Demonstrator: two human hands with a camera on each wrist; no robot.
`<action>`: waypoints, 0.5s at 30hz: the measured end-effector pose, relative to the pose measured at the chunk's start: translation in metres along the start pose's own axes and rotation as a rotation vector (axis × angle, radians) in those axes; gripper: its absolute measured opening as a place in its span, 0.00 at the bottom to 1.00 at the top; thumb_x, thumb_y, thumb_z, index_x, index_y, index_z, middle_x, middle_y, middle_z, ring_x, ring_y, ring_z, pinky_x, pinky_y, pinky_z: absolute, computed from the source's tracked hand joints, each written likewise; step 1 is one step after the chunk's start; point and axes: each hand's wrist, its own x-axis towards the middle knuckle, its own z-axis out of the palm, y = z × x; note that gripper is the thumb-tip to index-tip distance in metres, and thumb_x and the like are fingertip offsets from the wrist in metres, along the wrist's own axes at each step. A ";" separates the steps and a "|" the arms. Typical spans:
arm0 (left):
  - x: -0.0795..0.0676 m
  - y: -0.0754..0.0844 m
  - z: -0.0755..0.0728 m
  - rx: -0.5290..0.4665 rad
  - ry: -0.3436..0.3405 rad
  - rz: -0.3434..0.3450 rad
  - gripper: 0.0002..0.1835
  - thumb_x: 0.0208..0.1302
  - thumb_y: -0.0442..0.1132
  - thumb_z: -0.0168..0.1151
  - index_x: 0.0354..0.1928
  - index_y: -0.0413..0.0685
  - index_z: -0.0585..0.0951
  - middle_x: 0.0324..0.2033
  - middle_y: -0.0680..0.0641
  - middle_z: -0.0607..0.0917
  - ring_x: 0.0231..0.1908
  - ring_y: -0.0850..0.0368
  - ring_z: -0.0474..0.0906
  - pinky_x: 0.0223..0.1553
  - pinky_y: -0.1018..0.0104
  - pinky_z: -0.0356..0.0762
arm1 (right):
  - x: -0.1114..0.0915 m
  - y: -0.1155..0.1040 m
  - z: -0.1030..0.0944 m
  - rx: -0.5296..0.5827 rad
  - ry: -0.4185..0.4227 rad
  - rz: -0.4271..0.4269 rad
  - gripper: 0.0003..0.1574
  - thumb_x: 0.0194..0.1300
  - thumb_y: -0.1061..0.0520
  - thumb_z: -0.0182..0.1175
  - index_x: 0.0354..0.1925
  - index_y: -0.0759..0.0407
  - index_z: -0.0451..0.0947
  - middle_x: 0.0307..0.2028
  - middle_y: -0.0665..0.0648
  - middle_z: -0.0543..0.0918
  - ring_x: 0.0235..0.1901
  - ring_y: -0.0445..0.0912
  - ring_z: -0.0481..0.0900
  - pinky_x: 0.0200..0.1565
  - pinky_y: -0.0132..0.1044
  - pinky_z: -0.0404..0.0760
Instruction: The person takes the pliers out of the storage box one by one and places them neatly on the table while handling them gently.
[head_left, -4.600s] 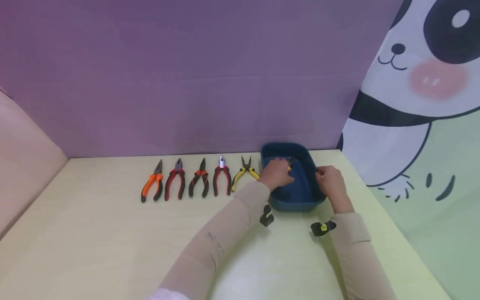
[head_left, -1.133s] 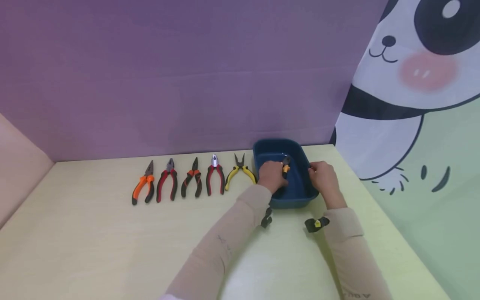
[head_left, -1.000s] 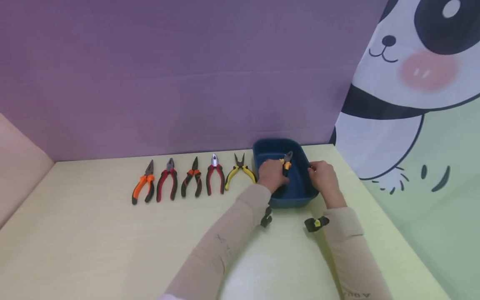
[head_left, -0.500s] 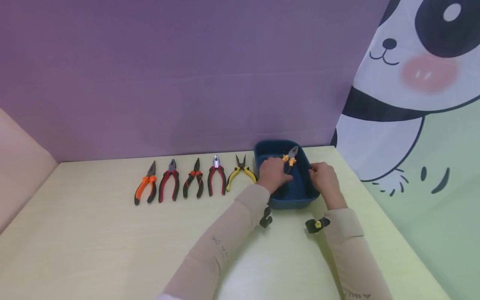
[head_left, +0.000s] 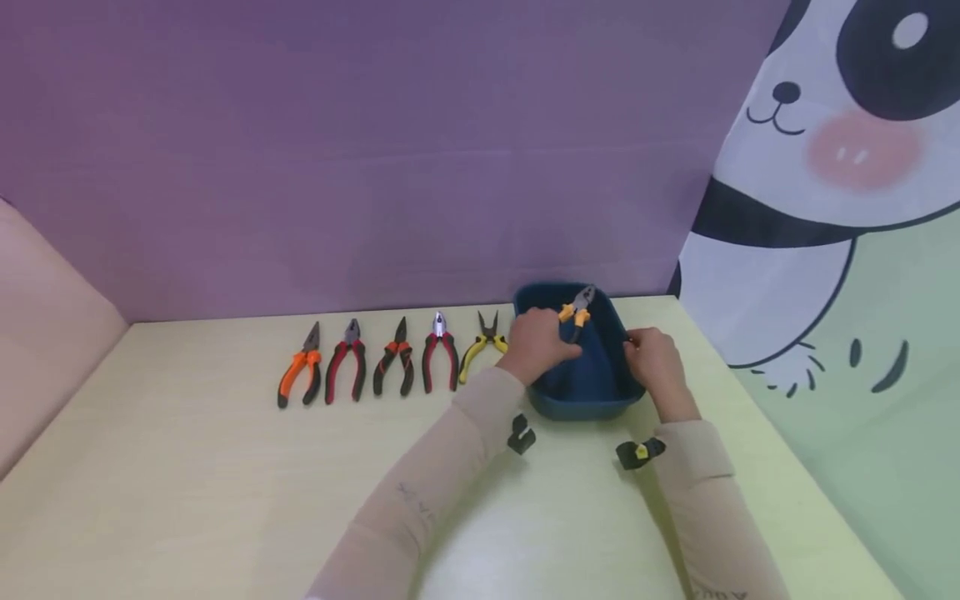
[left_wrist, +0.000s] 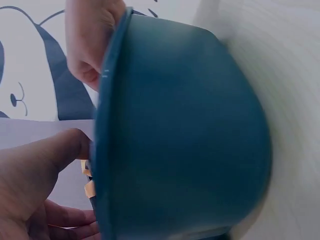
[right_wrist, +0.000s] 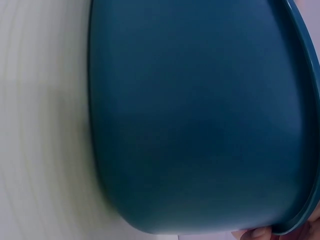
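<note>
My left hand (head_left: 542, 343) grips a pair of pliers (head_left: 581, 310) with orange-yellow and black handles and a grey head, over the blue bin (head_left: 581, 410). The pliers' head points up and away, toward the bin's far right corner; the lower handles are hidden by my fingers. In the left wrist view, small orange parts of the pliers (left_wrist: 89, 189) show beside the bin's rim (left_wrist: 102, 125). My right hand (head_left: 657, 362) pinches the right rim of the bin, thumb and fingers on either side. The bin's outer wall (right_wrist: 200, 110) fills most of the right wrist view.
Left of the bin lies a row of pliers: yellow-black ones (head_left: 487, 337) closest, red-black ones (head_left: 440, 350), orange-black ones (head_left: 394, 357), other red-black ones (head_left: 347, 360), and orange ones (head_left: 302, 364) farthest left. Behind the table (head_left: 225, 483) stands a purple wall (head_left: 337, 167).
My left hand has lifted the pliers from inside the bin, so their head now shows higher, near the far rim. My right hand stays at the bin's right rim.
</note>
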 end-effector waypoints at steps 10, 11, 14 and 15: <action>-0.014 -0.006 -0.016 -0.043 0.027 0.025 0.25 0.51 0.59 0.68 0.14 0.52 0.68 0.12 0.56 0.63 0.15 0.61 0.63 0.16 0.70 0.60 | -0.002 0.002 0.001 -0.007 0.013 -0.022 0.18 0.65 0.63 0.50 0.49 0.73 0.76 0.44 0.74 0.80 0.41 0.67 0.79 0.43 0.56 0.76; -0.015 -0.008 -0.017 -0.053 0.031 0.021 0.25 0.51 0.58 0.68 0.14 0.52 0.68 0.13 0.55 0.62 0.15 0.61 0.62 0.16 0.70 0.59 | -0.002 0.002 0.001 -0.007 0.013 -0.022 0.18 0.65 0.63 0.50 0.49 0.74 0.76 0.44 0.74 0.80 0.41 0.67 0.79 0.43 0.56 0.76; -0.018 -0.016 -0.021 -0.073 0.034 0.001 0.24 0.51 0.57 0.68 0.17 0.51 0.68 0.15 0.54 0.65 0.17 0.60 0.63 0.18 0.70 0.60 | -0.002 0.001 0.000 -0.005 0.012 -0.026 0.18 0.65 0.63 0.50 0.48 0.74 0.76 0.43 0.74 0.80 0.40 0.66 0.79 0.42 0.56 0.76; -0.019 -0.018 -0.023 -0.085 0.033 -0.008 0.23 0.51 0.57 0.68 0.17 0.50 0.69 0.16 0.54 0.66 0.18 0.60 0.64 0.18 0.70 0.60 | -0.002 0.001 0.000 -0.004 0.013 -0.030 0.18 0.65 0.63 0.50 0.48 0.74 0.76 0.43 0.75 0.80 0.40 0.66 0.79 0.42 0.56 0.76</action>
